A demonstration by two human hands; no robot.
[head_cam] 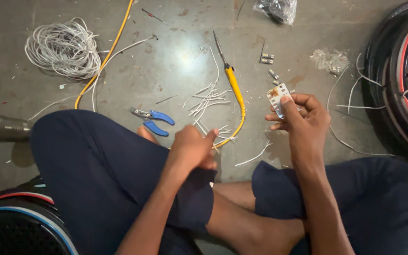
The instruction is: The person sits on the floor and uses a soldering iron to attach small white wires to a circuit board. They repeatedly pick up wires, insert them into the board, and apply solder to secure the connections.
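**On the floor: right hand on small white plate, left hand fisted**

On the concrete floor [175, 61], the person sat cross-legged. The right hand [303, 115] was clamped on a small white plate [278, 99], thumb pressed on its face, held above the floor. The left hand [192, 148] was curled shut over the knee; whether it gripped anything could not be told. Cut white wire pieces [208, 99], a yellow-handled tool [234, 85] and blue-handled pliers [154, 120] lay between the hands. A white wire coil [62, 47] lay well apart.

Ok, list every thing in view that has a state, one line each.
Left hand: closed in a fist, contents hidden.
Right hand: gripping a small white plate.
Small white plate: held up, stained brown at one corner.
Blue-handled pliers: lying on the floor, handles apart.
Yellow-handled screwdriver: lying flat.
White wire coil: loosely wound.
Cut white wire pieces: scattered.
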